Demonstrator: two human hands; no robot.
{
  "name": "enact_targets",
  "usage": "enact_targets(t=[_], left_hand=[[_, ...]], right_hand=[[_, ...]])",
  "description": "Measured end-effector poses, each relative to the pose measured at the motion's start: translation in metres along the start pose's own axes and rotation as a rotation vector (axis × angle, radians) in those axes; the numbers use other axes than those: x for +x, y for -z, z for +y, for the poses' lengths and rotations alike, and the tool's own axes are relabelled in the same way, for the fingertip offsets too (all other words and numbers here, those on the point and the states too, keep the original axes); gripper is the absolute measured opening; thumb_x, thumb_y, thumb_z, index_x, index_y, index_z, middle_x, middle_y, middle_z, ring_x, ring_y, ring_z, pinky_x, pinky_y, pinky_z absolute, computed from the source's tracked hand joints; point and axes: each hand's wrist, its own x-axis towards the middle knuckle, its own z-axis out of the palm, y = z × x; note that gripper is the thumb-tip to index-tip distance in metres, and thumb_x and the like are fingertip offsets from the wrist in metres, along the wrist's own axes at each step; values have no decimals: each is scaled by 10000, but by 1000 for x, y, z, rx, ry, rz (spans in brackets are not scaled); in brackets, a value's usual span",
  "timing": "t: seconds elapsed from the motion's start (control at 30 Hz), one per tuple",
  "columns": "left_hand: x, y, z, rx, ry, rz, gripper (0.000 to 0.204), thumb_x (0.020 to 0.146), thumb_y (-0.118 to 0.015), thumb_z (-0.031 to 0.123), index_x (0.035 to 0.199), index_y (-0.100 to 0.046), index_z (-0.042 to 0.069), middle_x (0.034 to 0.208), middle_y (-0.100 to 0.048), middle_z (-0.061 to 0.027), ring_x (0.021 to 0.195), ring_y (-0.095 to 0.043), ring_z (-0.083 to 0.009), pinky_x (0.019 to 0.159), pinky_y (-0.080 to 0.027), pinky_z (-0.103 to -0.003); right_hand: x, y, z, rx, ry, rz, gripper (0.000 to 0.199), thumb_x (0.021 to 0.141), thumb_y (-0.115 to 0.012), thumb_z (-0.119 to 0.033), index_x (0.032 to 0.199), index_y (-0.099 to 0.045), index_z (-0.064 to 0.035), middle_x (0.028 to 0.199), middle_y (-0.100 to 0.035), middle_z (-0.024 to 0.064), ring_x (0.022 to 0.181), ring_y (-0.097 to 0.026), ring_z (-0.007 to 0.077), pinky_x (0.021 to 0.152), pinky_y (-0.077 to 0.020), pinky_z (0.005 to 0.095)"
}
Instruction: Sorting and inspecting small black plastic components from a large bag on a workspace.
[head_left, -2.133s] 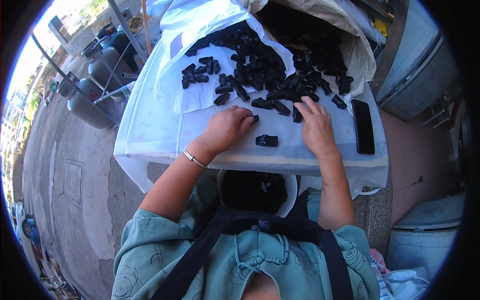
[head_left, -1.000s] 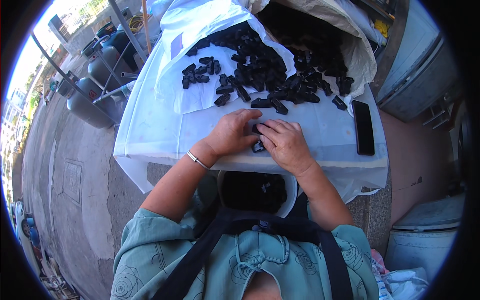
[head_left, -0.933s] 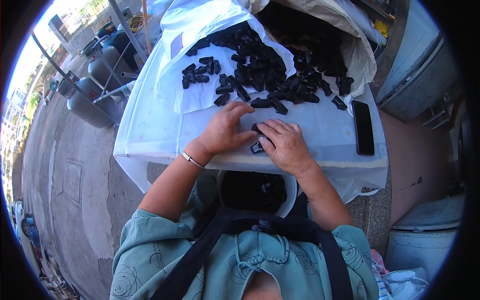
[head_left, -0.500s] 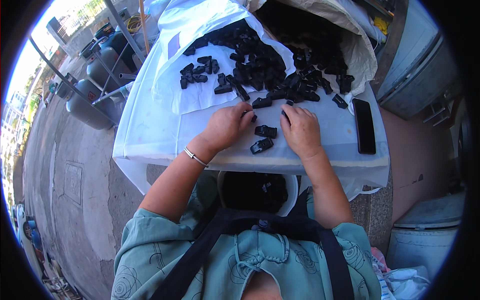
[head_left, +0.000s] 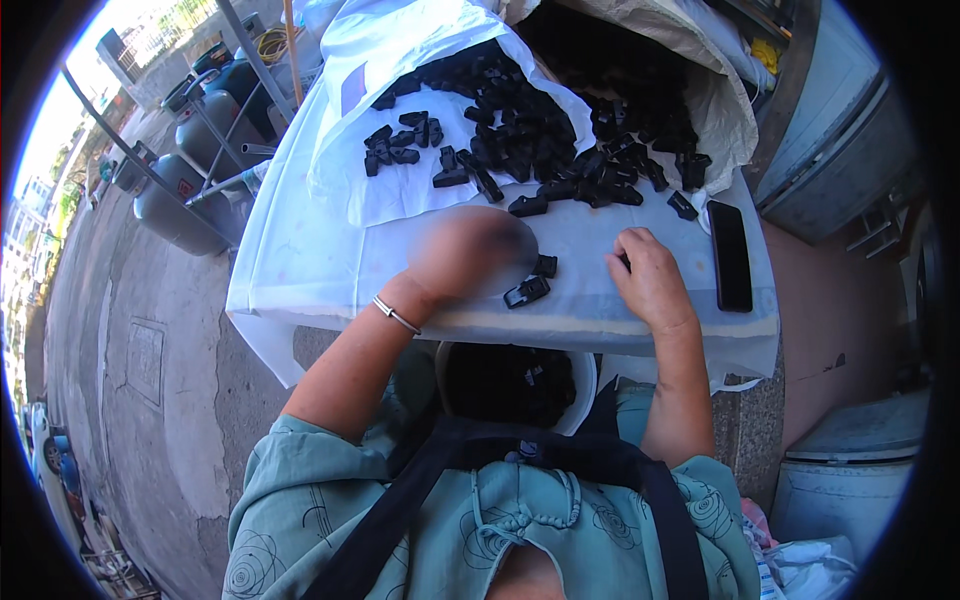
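My left hand (head_left: 462, 252) is smeared over the near middle of the table, with a dark blur at its fingertips; its grip cannot be made out. Close beside it lie two black plastic parts (head_left: 527, 291), one partly covered by the hand. Farther right, my right hand (head_left: 652, 280) is curled closed, and a bit of a small black plastic part (head_left: 625, 262) shows between thumb and fingers. Beyond both hands, a heap of similar black parts (head_left: 515, 140) spills from a white sack (head_left: 345, 150). A single black part (head_left: 528, 206) rests at the heap's near edge.
A second, beige sack (head_left: 735, 110) opens at the back right, with black pieces inside. A black phone (head_left: 729, 255) lies at the table's right. Below the front edge stands a white bucket (head_left: 588, 385) holding dark pieces. Grey gas cylinders (head_left: 180, 215) stand at the left.
My right hand has moved right, away from the left, keeping a small black part. My left hand has come nearer and now partly covers one of the two loose parts.
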Motion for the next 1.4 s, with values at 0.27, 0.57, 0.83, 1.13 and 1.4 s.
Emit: enact_targets(t=[0.27, 0.57, 0.83, 1.13, 1.4], left_hand=[[8, 3, 14, -190, -56, -240, 292, 732, -743, 68, 1010, -654, 80, 881, -640, -93, 792, -624, -246, 710, -518, -332], [-5, -9, 1, -156, -4, -45, 359, 733, -759, 42, 1073, -651, 82, 934, -647, -80, 801, -621, -196, 718, -522, -310], [-2, -5, 9, -229, 89, -105, 618, 734, -764, 45, 1292, -506, 97, 957, -670, -97, 824, -650, -211, 754, -541, -317], [-3, -9, 2, -240, 50, -92, 649, 732, -766, 55, 1310, -471, 73, 981, -671, -147, 867, -674, -259, 768, -544, -342], [0, -4, 8, -235, 99, -98, 570, 722, -764, 82, 1244, -534, 75, 956, -667, -119, 840, -661, -251, 753, -543, -338]], right_hand=[[1, -39, -4, -143, 179, 217, 165, 857, -602, -114, 1002, -619, -36, 1057, -637, 165, 967, -610, 357, 890, -463, 435], [-1, -12, -10, -7, 274, 43, 321, 827, -608, -32, 1148, -626, -39, 1240, -580, 158, 1067, -609, 322, 925, -489, 390], [9, -36, -25, 468, 96, -6, 333, 802, -653, -14, 1132, -648, -65, 1091, -624, 103, 1020, -594, 282, 921, -469, 383], [6, -53, -37, 287, 358, 38, 283, 806, -654, -17, 1079, -695, -80, 1104, -645, 121, 997, -614, 283, 887, -472, 372], [2, -42, -40, 193, 400, 45, 228, 867, -610, -112, 1082, -681, -79, 1082, -666, 116, 1088, -591, 285, 904, -442, 374]])
